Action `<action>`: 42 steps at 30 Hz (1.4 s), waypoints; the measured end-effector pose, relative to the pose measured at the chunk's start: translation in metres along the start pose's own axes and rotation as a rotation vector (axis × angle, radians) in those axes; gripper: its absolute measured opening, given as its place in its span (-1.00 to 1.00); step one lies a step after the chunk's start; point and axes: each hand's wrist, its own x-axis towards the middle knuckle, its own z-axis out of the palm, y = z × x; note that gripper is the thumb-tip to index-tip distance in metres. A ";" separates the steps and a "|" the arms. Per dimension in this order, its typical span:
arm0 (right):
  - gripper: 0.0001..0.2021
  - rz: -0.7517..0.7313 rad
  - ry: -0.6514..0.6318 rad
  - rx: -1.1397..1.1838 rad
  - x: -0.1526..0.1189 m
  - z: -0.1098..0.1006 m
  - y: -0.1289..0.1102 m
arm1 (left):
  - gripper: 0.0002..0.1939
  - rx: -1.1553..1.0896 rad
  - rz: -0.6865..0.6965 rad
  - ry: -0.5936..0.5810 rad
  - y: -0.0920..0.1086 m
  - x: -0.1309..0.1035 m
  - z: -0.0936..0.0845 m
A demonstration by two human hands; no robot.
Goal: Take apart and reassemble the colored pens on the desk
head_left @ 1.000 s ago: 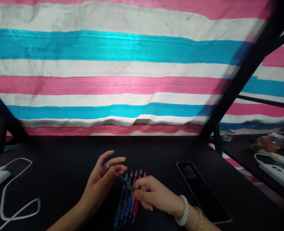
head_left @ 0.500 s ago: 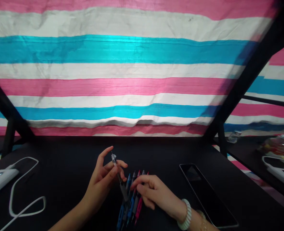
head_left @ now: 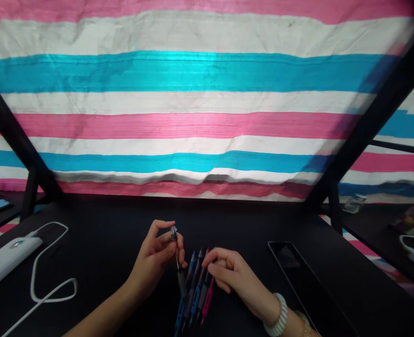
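Observation:
My left hand (head_left: 163, 250) is closed on a pen (head_left: 181, 283) with a clear upper barrel and a dark grip, held nearly upright with its top end toward me-away side and the index fingertip on that end. Several pens (head_left: 195, 299) with blue, dark and pink grips lie side by side on the black table, just right of the held pen. My right hand (head_left: 226, 270) rests over the right side of these pens, its thumb and index finger close together at the pink one. Whether it grips a pen is hard to tell.
A black phone (head_left: 305, 285) lies right of my right hand. At the left are a white power bank (head_left: 8, 262) and its white cable (head_left: 34, 276). Dark slanted posts (head_left: 371, 117) stand before a striped sheet (head_left: 192, 126). A small clear jar (head_left: 354, 203) is at the far right.
My left index finger has bent down onto the end of the held pen. My right hand has shifted slightly right. The view has turned a little to the left.

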 end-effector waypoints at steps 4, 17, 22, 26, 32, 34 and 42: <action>-0.72 0.008 0.003 0.004 0.000 0.000 0.002 | -0.66 -0.007 -0.007 0.000 0.002 0.000 0.001; -0.70 0.004 0.008 0.045 0.001 0.000 0.001 | -0.57 -0.028 -0.037 0.040 0.005 -0.001 -0.001; -0.70 0.005 0.010 0.031 0.001 0.000 0.001 | -0.58 -0.033 -0.041 0.056 0.005 0.000 -0.002; -0.70 0.004 0.017 0.035 0.000 0.000 0.000 | -0.54 -0.035 -0.034 0.029 0.005 0.000 -0.004; -0.73 0.005 0.018 0.043 0.001 -0.001 0.000 | -0.60 -0.038 -0.030 -0.006 0.007 0.002 -0.005; -0.73 0.007 0.022 0.044 0.001 -0.001 0.001 | -0.59 -0.034 -0.029 0.005 0.010 0.003 -0.005; -0.73 0.000 0.032 0.036 0.001 -0.003 0.000 | -0.60 -0.017 -0.027 -0.035 0.020 0.005 -0.008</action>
